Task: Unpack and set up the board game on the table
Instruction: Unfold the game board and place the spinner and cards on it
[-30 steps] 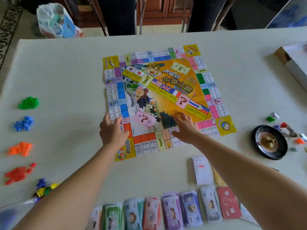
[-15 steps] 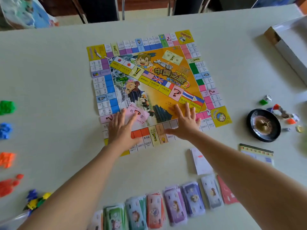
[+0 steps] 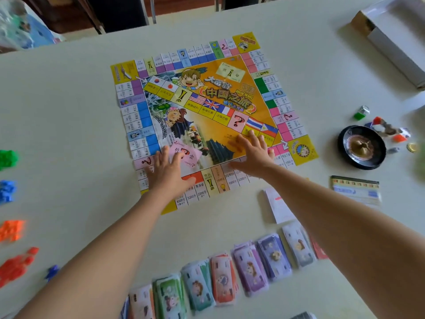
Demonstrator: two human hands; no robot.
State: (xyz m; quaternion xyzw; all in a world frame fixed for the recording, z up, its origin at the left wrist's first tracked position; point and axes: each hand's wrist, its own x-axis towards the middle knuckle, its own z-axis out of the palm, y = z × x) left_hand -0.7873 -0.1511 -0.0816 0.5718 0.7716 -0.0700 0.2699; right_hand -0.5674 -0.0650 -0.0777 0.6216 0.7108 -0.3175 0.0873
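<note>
Notes (image 3: 249, 269) before board (image 3: 207, 100); perhaps spinner (image 3: 361, 147) right

This looks like my home's dining room: I'm at a big pale table (image 3: 69, 107) with dark chairs (image 3: 119, 12) along its far side and a plastic bag (image 3: 20, 26) beyond its far edge.

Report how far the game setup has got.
Done: board unfolded on the table; banknote stacks lined up along the near edge, coloured pieces heaped by colour at left. In hand: left hand and right hand lie flat on the board's near part, probably smoothing it. Left: card stack lies off the board.
</note>
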